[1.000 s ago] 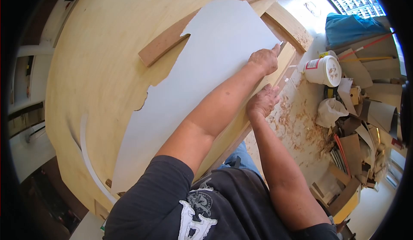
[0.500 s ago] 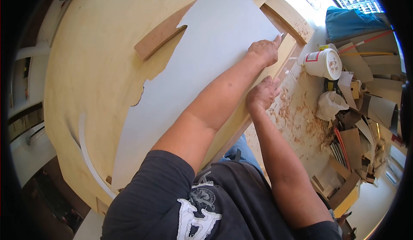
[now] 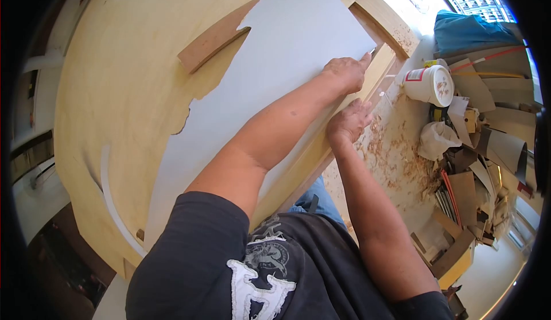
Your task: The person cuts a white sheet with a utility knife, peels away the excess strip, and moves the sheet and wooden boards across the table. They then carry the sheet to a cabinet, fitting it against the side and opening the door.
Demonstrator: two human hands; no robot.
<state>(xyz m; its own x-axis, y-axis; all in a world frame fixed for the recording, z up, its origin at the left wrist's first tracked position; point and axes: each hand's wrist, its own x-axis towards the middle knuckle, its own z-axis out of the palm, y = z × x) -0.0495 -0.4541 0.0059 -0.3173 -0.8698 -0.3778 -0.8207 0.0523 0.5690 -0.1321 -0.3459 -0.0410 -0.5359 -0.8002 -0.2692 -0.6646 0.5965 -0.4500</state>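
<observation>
A white sheet (image 3: 298, 39) with a jagged left edge lies over a large pale plywood panel (image 3: 126, 90). My left hand (image 3: 346, 74) rests on the sheet near its far right corner. Its fingers are curled, with the index finger stretched toward the sheet's edge. A small, shiny tip (image 3: 373, 50) shows at that fingertip; the rest of whatever it belongs to is hidden. Closer to me, my right hand (image 3: 349, 122) lies over the pale wooden strip (image 3: 376, 74) along the sheet's right side, fingers extended and slightly apart.
A curved wooden rib (image 3: 209, 44) sticks out from under the sheet. Narrow white strip (image 3: 112, 205) lies at left. To the right stand a white bucket (image 3: 427, 86) and a white bag (image 3: 439, 141). Wood shavings (image 3: 384, 153) litter the floor beside piled offcuts (image 3: 462, 194).
My left hand has slid slightly back toward me along the sheet's right edge. My right hand stays on the wooden strip. The whole view has shifted a little.
</observation>
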